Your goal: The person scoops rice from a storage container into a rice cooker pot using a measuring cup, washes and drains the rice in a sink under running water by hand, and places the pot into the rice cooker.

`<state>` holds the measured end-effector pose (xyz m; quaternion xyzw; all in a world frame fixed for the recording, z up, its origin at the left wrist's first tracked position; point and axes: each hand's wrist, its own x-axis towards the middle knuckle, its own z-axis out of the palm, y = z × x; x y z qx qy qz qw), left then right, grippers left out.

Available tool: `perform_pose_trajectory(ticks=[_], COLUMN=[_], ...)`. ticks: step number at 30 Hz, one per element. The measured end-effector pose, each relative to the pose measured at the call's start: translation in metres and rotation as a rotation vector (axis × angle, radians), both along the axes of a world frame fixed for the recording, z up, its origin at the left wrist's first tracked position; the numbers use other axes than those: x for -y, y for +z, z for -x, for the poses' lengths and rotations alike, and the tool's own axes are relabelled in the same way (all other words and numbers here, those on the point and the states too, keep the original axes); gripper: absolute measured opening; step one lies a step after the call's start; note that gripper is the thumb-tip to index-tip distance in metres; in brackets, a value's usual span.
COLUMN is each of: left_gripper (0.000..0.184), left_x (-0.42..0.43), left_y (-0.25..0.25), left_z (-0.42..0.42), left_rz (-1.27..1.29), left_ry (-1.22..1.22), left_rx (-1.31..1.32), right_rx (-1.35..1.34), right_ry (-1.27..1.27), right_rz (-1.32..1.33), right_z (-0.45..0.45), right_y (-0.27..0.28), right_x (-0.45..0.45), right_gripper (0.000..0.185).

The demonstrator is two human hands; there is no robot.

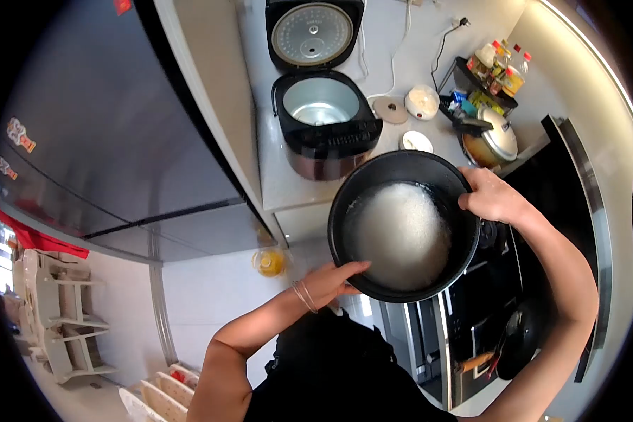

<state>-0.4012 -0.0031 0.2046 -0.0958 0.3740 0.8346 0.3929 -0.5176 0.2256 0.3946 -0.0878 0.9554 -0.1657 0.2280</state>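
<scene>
A round black pot (339, 243) with white rice (403, 235) in it is held up in front of the body, over the floor and the counter's edge. My left hand (327, 283) grips its lower left rim, thumb over the edge. On the upper right rim, my right hand (494, 197) is closed with the thumb on top. Beyond the pot, a rice cooker (330, 151) stands on the counter with its lid (312, 32) raised; its silver inside shows.
Near the cooker on the counter (278, 184) are a white round container (422, 103), a small white bowl (416, 142) and a lidded pot (498, 137). Bottles (501, 67) stand on a rack. A dark fridge (112, 119) is left; a black wok (520, 341) sits lower right.
</scene>
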Motion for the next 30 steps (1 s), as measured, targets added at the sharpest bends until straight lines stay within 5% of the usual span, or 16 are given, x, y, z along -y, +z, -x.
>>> perform_pose_trajectory(ticks=[5,8,13,16,20,21,30], left_gripper=[0.038,0.043,0.084,0.088,0.091,0.090,0.091], left_x=[0.000,0.007,0.021,0.022,0.037,0.043,0.088], left_y=[0.017,0.042,0.062,0.061,0.100,0.102,0.100], left_z=[0.077,0.123,0.191,0.227,0.256,0.264,0.311], left_rz=[-0.040,0.271,0.395,0.431,0.325,0.385,0.745], left_ry=[-0.158,-0.262,-0.013,0.309,0.486,0.531,0.681], left_rx=[-0.027,-0.447,-0.941,-1.157,-1.038,-1.111,-1.136], right_rx=[-0.008,0.003,-0.102,-0.139,-0.150,-0.049,0.037], right_ry=[-0.059,-0.131,-0.169,-0.209,-0.211,-0.148,0.135], right_rz=[-0.193,-0.191,0.159,0.232,0.413,0.640,0.817], right_z=[0.050,0.079,0.125,0.147,0.202,0.211,0.346], right_y=[0.028,0.043,0.038,0.043,0.018,0.015,-0.076], right_x=[0.002,0.001,-0.030,-0.018,-0.007,0.004,0.059], right_gripper=[0.032,0.037,0.050,0.049,0.050,0.051,0.040])
